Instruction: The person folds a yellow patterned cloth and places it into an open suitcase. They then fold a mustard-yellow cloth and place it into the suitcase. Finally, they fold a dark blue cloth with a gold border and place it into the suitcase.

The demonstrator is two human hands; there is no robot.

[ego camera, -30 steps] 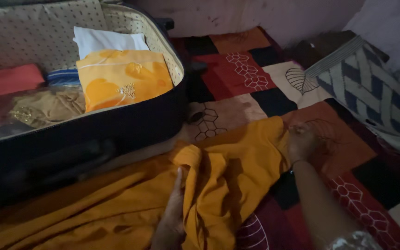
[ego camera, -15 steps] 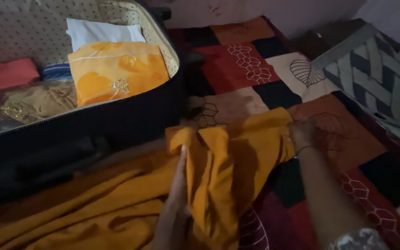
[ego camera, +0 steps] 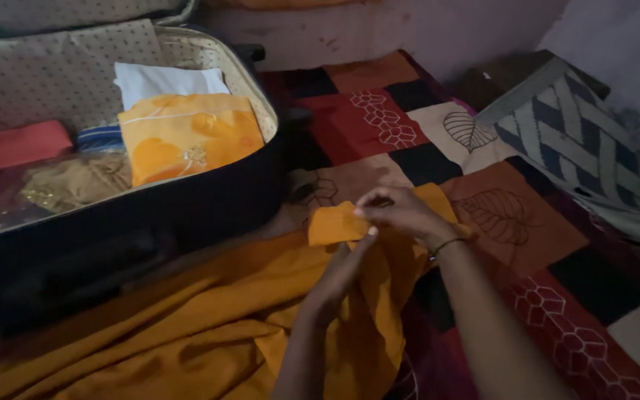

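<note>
Folding in hand: left hand (ego camera: 338, 270) and right hand (ego camera: 401, 211), both pinched shut on one corner of the single mustard-yellow cotton cloth (ego camera: 209, 326), which is spread over the patchwork bedspread (ego camera: 527, 230) beside one open dark suitcase (ego camera: 150, 200). By my judgement, the next move calls for laying that corner flat and aligning edges. Hands counted: two.
</note>
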